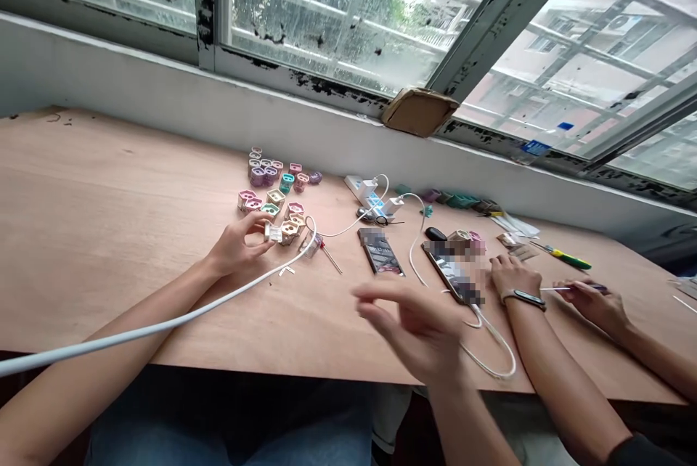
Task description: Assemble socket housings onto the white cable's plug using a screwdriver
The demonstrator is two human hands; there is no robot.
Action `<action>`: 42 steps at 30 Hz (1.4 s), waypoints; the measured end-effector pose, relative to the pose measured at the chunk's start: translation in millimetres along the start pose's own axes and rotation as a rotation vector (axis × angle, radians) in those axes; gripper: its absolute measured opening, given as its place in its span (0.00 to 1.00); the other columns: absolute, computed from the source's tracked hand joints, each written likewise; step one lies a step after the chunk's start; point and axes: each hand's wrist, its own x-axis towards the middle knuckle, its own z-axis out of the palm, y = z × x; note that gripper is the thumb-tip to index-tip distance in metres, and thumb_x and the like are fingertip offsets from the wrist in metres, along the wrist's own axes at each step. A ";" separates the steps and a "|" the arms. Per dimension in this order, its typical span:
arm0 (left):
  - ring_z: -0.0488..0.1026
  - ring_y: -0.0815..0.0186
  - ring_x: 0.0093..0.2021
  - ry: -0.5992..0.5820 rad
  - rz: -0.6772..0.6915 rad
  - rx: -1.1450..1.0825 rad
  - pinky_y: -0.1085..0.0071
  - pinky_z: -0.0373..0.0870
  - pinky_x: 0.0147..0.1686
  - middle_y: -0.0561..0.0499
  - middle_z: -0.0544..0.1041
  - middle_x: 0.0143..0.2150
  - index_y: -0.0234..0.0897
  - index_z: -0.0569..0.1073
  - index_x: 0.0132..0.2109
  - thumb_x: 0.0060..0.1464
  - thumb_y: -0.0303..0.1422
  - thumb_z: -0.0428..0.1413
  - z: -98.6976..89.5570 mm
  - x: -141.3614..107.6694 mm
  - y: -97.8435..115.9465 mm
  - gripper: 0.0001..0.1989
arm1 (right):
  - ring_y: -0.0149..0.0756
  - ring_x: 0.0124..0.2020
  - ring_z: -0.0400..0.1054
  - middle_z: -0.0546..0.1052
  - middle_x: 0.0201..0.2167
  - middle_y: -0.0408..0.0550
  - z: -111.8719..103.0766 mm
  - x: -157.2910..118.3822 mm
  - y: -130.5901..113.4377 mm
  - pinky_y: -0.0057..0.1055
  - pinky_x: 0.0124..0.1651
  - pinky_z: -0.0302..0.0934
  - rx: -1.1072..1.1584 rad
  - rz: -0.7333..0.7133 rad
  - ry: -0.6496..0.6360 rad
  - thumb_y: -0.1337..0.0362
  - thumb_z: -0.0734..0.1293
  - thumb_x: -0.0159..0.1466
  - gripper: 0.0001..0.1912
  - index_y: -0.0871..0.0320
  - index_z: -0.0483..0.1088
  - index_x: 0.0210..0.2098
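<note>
My left hand (238, 247) pinches a small white plug-like part (273, 233) at the edge of a cluster of pastel hexagonal plastic pieces (275, 194). A thick white cable (163, 322) lies across my left forearm and curves up near that part. My right hand (411, 328) is blurred above the table's front edge, fingers apart and holding nothing. It is nearest to a pixelated phone (449, 274) with a thin white cable (490, 346) looped beside it. A co-worker's hands (560, 292) work at the right, one holding a thin tool (569, 288).
A plywood table (109, 190) runs along a white window sill (109, 67). On it are a power strip (362, 190), a dark packet (381, 252), a small screwdriver (328, 257) and a yellow-green tool (560, 255). A cardboard scrap (418, 112) sits on the sill.
</note>
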 end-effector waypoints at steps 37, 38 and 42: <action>0.81 0.57 0.49 -0.056 -0.126 -0.048 0.61 0.81 0.49 0.46 0.80 0.49 0.39 0.72 0.52 0.57 0.36 0.62 6.4 -0.3 -5.0 0.17 | 0.38 0.36 0.74 0.81 0.36 0.47 96.6 77.4 61.9 0.31 0.40 0.66 0.140 0.153 -0.504 0.69 0.69 0.64 0.05 0.57 0.78 0.37; 0.81 0.57 0.48 -0.056 -0.127 -0.059 0.61 0.81 0.48 0.46 0.80 0.48 0.39 0.72 0.52 0.57 0.36 0.62 6.6 -0.2 -4.4 0.17 | 0.38 0.36 0.74 0.81 0.36 0.47 96.5 78.4 61.6 0.31 0.40 0.66 0.137 0.155 -0.512 0.69 0.69 0.64 0.05 0.57 0.78 0.37; 0.81 0.57 0.49 -0.057 -0.123 -0.080 0.62 0.81 0.48 0.46 0.80 0.48 0.38 0.72 0.52 0.57 0.36 0.62 7.0 0.9 -0.2 0.16 | 0.37 0.35 0.72 0.80 0.33 0.46 97.6 82.0 60.5 0.31 0.38 0.65 0.122 0.146 -0.540 0.69 0.68 0.64 0.04 0.57 0.76 0.34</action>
